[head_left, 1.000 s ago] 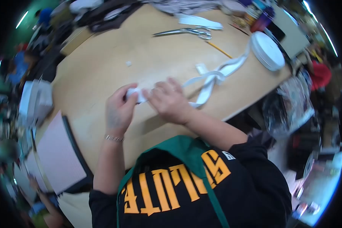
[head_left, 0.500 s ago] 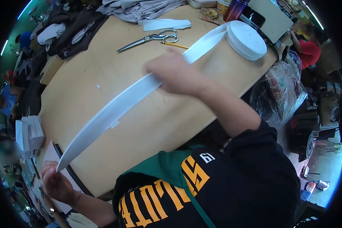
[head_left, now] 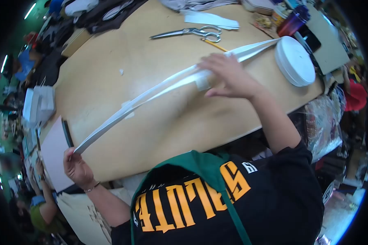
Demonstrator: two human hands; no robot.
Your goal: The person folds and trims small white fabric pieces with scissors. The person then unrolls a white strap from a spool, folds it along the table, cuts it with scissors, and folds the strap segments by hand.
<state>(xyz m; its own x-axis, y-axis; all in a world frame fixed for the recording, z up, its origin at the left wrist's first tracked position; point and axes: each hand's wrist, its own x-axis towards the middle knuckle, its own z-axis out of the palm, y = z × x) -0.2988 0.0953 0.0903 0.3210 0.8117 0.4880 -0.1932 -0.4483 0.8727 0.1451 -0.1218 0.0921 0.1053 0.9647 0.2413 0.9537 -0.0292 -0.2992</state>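
A long white fabric strip (head_left: 110, 121) runs across the table from a white roll (head_left: 298, 63) at the upper right. My left hand (head_left: 78, 167), at the lower left, pinches its free end between thumb and fingers. My right hand (head_left: 231, 77) is over the strip's middle, fingers stretched out and thumb apart. Its fingertips overlap the strip; whether they touch it I cannot tell. Seen nearly edge-on, the strip looks folded or twisted along its length.
Scissors (head_left: 188, 32) and a yellow pencil (head_left: 214, 45) lie beyond the strip, near a short white strip (head_left: 210, 20). A purple-red bottle (head_left: 292, 21) stands by the roll. Dark cloth (head_left: 106, 16) is piled at the far left. Other people are at the left and right edges.
My right hand has loosened from around the strip and its fingers have spread. The strip has turned from flat-faced to nearly edge-on. My left hand still pinches the end; the view has shifted.
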